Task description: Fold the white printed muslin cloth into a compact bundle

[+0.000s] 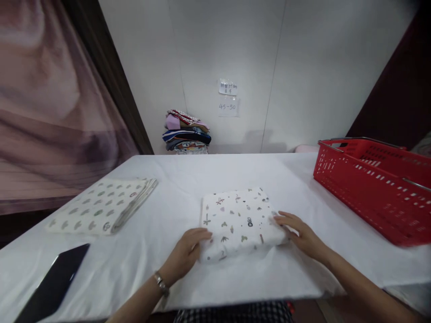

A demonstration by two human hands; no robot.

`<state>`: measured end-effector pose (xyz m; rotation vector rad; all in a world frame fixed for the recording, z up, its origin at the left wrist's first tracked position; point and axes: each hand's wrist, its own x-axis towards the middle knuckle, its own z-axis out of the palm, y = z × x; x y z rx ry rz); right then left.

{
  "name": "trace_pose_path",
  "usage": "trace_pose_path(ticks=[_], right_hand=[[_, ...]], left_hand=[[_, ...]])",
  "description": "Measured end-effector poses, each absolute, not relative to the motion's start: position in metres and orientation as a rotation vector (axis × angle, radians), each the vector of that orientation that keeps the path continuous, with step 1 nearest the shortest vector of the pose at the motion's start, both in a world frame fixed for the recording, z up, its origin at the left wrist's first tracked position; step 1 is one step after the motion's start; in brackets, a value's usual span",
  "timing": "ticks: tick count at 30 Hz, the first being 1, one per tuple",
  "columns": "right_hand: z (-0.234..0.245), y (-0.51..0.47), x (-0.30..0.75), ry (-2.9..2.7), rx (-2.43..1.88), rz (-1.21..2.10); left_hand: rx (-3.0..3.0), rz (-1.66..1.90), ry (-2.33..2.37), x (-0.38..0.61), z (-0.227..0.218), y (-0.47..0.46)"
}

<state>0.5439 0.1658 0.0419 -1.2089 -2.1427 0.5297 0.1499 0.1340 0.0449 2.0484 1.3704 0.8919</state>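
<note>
A folded white cloth (240, 220) with small plant and animal prints lies flat on the white-covered table in front of me. My left hand (188, 250) is at its near left edge, fingertips over the top and thumb lower at the side. Across from it, my right hand (303, 235) takes the right edge, with the fingers bent around the corner and partly hidden by the fabric. Both hands look closed lightly on the cloth. Farther left rests another folded cloth (101, 204), cream with rows of grey-green prints, touched by neither hand.
A red plastic basket (370, 188) with metal handles stands at the right. A dark phone-like flat object (54, 285) lies at the near left of the table (182, 179). Behind the far edge is a stack of folded fabrics (187, 134) against the wall, below paper signs (228, 106).
</note>
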Motion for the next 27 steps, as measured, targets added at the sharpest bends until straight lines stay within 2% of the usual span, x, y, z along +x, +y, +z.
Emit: trace_pose_path(ticks=[5, 9, 13, 18, 22, 27], right_hand=[[0.071, 0.171, 0.498, -2.254, -1.186, 0.42], [0.04, 0.172, 0.476, -2.518, -1.312, 0.286], [0.009, 0.169, 0.479, -2.554, -1.303, 0.166], [0.009, 0.167, 0.481, -2.546, -1.314, 0.13], [0.01, 0.167, 0.479, -2.555, -1.324, 0.089], [0.011, 0.166, 0.479, -2.559, -1.336, 0.065]], left_hand=[[1.985, 0.966, 1.434, 0.191, 0.057, 0.151], [2.059, 0.781, 1.515, 0.21, 0.039, 0.152], [2.046, 0.763, 1.522, 0.206, 0.029, 0.155], [1.805, 0.943, 1.838, 0.191, 0.045, 0.2], [1.396, 0.777, 2.091, 0.187, 0.052, 0.247], [1.307, 0.745, 2.158, 0.195, 0.045, 0.269]])
